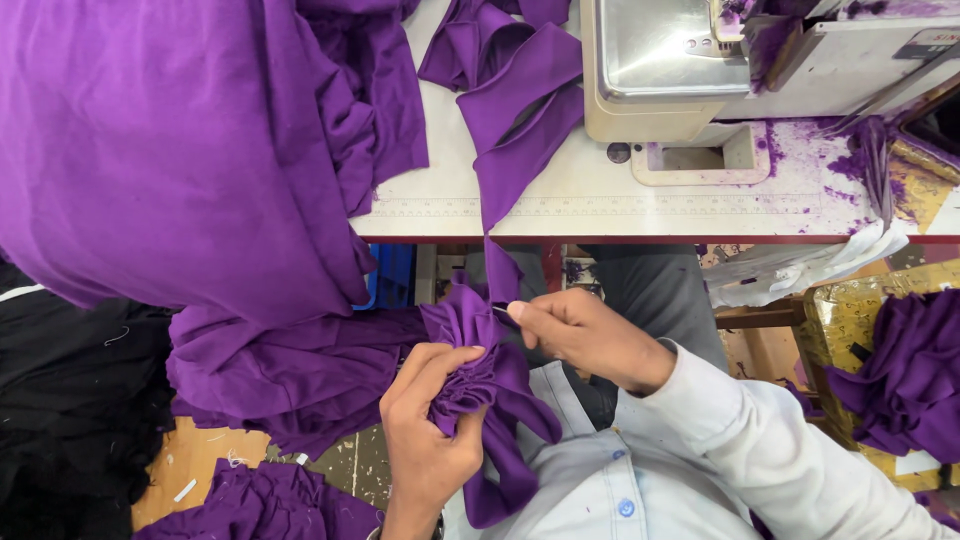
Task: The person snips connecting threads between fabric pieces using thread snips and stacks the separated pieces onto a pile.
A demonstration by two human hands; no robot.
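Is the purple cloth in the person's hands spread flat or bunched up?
Bunched up. The purple cloth sits in tight gathers in the left hand, while the right hand pinches its top edge.

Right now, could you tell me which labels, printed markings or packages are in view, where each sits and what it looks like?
Label plate: on the sewing machine at top right, small rectangle, pale with a red patch.
Ruler strip: along the table's front edge, long, thin, pale with fine dark ticks.
Wrapped package: right, below the table, boxy, shiny gold wrap, purple cloth heaped on it.
White slip: on that package's lower edge, small, pale.
No screens.
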